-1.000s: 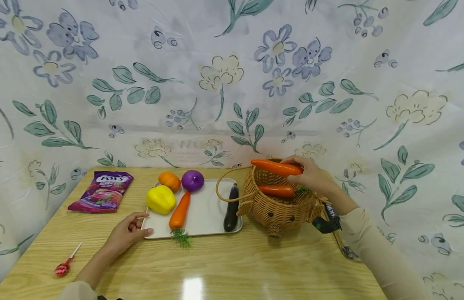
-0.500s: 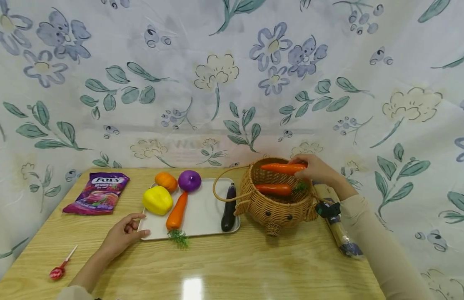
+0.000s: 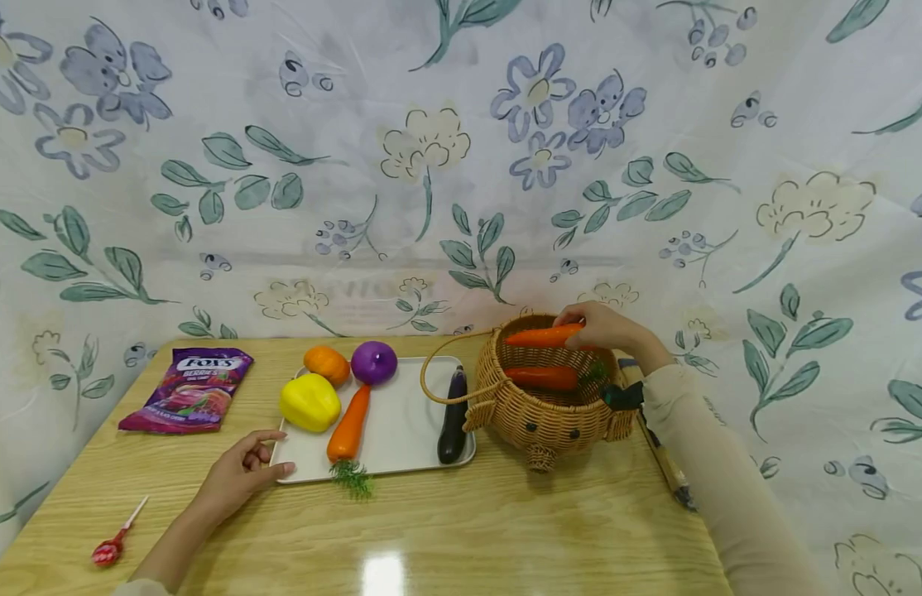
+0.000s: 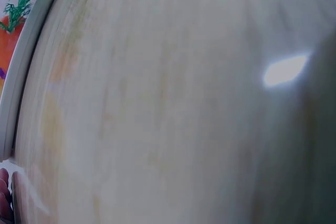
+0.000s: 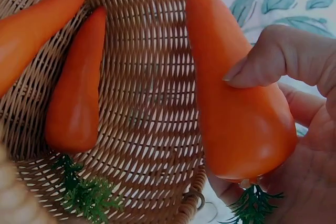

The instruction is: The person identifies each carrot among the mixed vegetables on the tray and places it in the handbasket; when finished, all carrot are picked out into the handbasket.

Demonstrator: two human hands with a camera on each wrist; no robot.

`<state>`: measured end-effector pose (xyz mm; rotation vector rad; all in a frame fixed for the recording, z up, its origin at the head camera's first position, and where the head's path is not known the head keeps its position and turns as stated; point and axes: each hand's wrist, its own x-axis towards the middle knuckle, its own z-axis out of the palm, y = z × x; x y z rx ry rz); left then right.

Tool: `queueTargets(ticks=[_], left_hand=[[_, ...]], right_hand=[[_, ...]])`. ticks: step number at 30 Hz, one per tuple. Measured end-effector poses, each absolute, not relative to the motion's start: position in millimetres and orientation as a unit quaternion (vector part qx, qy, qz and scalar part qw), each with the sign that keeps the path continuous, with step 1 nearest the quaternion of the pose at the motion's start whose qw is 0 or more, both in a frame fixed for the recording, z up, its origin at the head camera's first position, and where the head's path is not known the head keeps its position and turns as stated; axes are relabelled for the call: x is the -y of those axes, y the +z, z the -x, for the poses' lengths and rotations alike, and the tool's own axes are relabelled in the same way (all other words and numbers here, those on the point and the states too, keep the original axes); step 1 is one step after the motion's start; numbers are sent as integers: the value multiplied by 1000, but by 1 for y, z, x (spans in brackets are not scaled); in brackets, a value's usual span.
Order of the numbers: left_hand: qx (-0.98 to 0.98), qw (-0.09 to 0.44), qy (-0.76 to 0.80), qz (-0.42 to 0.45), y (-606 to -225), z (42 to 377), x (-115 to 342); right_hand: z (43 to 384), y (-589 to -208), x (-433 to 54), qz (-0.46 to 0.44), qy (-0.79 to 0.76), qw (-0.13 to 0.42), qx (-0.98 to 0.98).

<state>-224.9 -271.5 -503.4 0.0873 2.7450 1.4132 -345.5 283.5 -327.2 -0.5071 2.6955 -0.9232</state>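
Foliage [image 5: 253,205] on the gripped carrot [image 5: 239,124] shows only from the right wrist, where we also see a whole carrot [image 5: 76,93] and a cut-off carrot [image 5: 21,35] against the weave of the basket [image 3: 556,420]; from the head we make out just one lying inside. The head view alone gives us the basket's outer face and, well to its left, the sweet packet [image 3: 193,389]. The left wrist catches mostly tabletop [image 4: 157,103], with a strip of tray [image 4: 14,85].

At the basket's far right rim, we find the right hand [image 3: 602,324] pinching the carrot near its thick end: thumb on one flank, leaves beside the palm, tip pointing left over the opening. The left hand [image 3: 233,473] touches the tray's end away from the basket, fingers relaxed.

The basket is round woven wicker with two dark eyes and a stubby snout; its looped handle [image 3: 425,368] reaches over the tray. The held carrot is a smooth cone, its foliage feathery. Left of the basket, the tray bears a dark eggplant [image 3: 453,422], a lumpy yellow pepper [image 3: 310,403] and a glossy purple ball-shaped vegetable [image 3: 374,364].
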Motion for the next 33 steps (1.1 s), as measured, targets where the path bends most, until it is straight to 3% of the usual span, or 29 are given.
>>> queueTargets(ticks=[14,33], left_hand=[[-888,25,459,-29,-503,227,271],[-888,24,458,-19,-506,226,270]], right_hand=[[370,-344,-266,182,-316,191,-911],[393,-376,-257,178,-214,176,-944]])
